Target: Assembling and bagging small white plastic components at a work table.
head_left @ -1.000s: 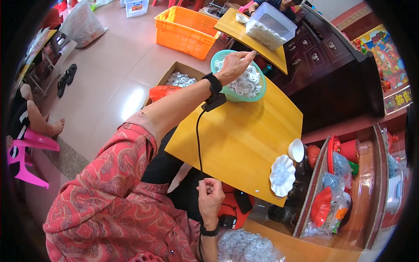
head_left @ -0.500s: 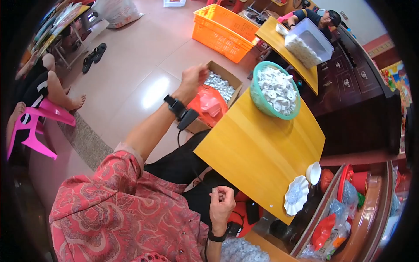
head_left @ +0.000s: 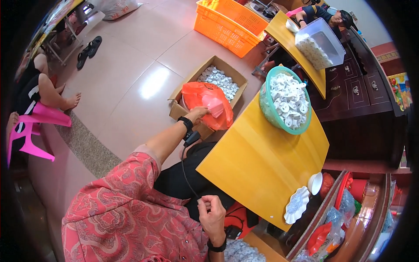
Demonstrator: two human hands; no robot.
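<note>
My left hand (head_left: pixel 198 115), with a black band on the wrist, reaches to the near edge of a red plastic bag (head_left: pixel 223 114). A pink piece (head_left: pixel 214 106) shows in the bag beside my fingers; my fingertips are too indistinct to tell if they grip anything. The bag lies over the near part of a cardboard box (head_left: pixel 242 81) holding many small white-grey plastic parts (head_left: pixel 218 81). Over my lap, my right hand (head_left: pixel 212 216) has curled fingers and thumb close together; anything between them is hidden.
On the yellow table (head_left: pixel 257 161) stand a green basin (head_left: pixel 263 102) of white parts, a scalloped white dish (head_left: pixel 297 205) and a small white bowl (head_left: pixel 314 183). An orange crate (head_left: pixel 227 35) is beyond the box. A person (head_left: pixel 334 19) sits at the far right; a pink stool (head_left: pixel 32 131) is left.
My left hand has come down and nearer, from above the box to the red bag. My right hand has shifted slightly left and down, its fingers still curled. The view has shifted a little.
</note>
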